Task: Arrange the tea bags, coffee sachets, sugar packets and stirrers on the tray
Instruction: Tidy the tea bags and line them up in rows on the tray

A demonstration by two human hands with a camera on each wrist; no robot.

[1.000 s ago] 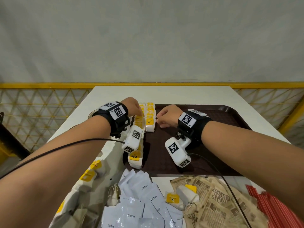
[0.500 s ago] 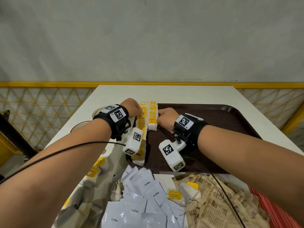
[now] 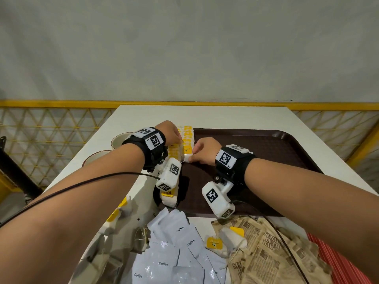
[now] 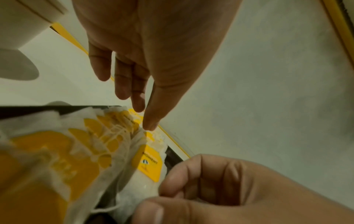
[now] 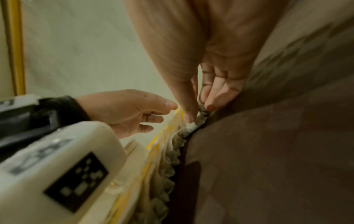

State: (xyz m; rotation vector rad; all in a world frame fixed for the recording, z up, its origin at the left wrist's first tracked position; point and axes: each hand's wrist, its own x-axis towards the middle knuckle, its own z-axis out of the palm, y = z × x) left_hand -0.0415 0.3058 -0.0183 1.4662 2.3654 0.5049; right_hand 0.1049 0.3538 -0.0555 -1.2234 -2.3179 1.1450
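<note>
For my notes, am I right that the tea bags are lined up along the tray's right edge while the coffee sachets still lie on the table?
Not quite: the head view shows the tea bags along the left edge of the tray. The coffee sachets do still lie on the table.

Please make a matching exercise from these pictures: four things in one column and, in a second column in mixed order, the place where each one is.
Things:
1. rows of tea bags
2. coffee sachets
3. red stirrers
4. paper cups

Places:
A. near right corner of the table
B. left part of the brown tray
C. on the table, left of the tray
D. heaped on the table in front of the tray

Pairs: 1-B, 2-D, 3-A, 4-C
</note>
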